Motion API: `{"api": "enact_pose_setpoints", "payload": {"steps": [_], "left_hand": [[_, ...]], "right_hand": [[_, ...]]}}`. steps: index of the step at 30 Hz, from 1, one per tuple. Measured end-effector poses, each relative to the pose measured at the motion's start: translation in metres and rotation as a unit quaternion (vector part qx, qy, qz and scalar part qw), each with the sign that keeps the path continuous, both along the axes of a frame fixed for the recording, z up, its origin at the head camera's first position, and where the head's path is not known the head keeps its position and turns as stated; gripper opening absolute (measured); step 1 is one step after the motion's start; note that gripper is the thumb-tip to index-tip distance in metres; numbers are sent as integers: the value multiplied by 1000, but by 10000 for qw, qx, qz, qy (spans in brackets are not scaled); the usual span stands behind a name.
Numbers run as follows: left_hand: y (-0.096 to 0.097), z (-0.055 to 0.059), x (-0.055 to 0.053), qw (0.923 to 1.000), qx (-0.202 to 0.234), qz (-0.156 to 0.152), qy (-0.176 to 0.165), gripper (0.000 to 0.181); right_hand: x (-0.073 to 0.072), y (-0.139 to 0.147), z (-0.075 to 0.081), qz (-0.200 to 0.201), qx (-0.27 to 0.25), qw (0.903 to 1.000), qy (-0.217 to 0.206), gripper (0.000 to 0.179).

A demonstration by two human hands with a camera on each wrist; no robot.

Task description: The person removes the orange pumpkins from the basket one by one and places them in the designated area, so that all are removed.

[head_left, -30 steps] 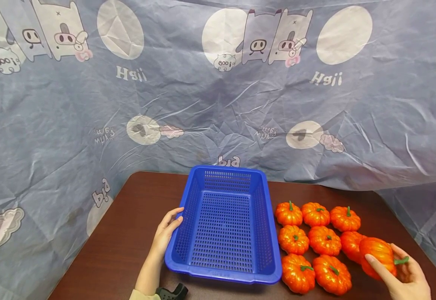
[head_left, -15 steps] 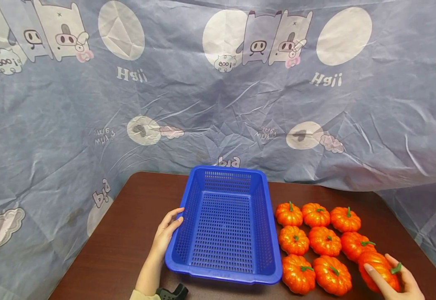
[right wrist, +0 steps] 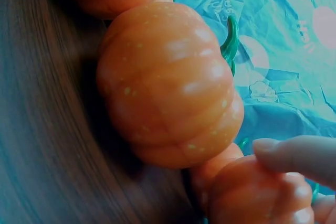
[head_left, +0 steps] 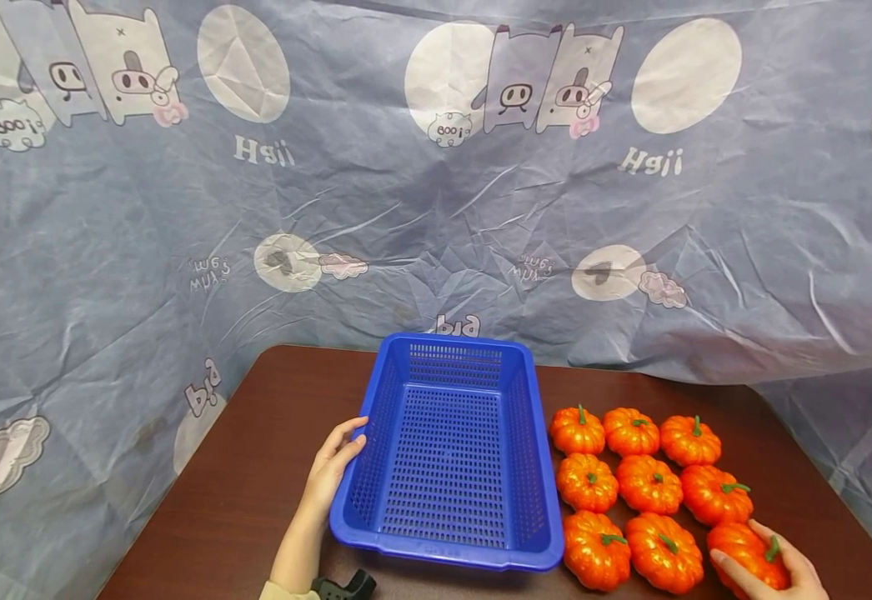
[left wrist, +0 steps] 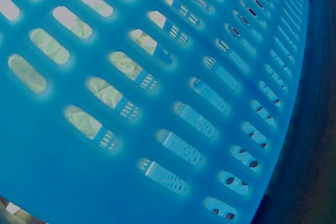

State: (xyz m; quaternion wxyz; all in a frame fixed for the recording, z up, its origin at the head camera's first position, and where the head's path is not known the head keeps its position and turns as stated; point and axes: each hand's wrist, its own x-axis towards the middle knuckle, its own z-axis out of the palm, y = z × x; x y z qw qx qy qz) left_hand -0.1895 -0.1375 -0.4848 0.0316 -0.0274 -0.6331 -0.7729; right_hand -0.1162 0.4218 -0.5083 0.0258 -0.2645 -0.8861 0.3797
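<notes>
A blue plastic basket (head_left: 447,454) with slotted walls stands mid-table, nothing in it. My left hand (head_left: 327,467) holds its left rim, fingertips and thumb at the edge. Up close, the left wrist view is filled by the basket's slotted wall (left wrist: 68,171). Toward the table's near right corner, my right hand (head_left: 784,567) grips a small orange pumpkin (head_left: 747,550) with a green stem, thumb on one side and fingers on the other. In the right wrist view the thumb lies against that pumpkin (right wrist: 257,195), while a neighbouring pumpkin (right wrist: 168,87) looms larger.
Several more orange pumpkins (head_left: 649,483) sit in close rows right of the basket. A black strap-like item (head_left: 346,585) is by the left wrist. The brown table (head_left: 241,467) ends at a printed grey-blue cloth (head_left: 376,208) hung behind it.
My right hand has brought its pumpkin down and toward the near row's right end, uncovering the pumpkin behind it. My left hand and the basket have stayed put.
</notes>
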Motion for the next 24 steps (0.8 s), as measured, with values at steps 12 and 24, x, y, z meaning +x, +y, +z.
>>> {"api": "enact_pose_setpoints", "payload": {"steps": [12,24], "left_hand": [[0,3,0,10000,-41,37,-55,41],[-6,4,5,9997,-172,-113,-117,41]], "right_hand": [[5,-10,-4,44,196,9995,253,90],[9,-20,4,806,586,9932,605,72]]}}
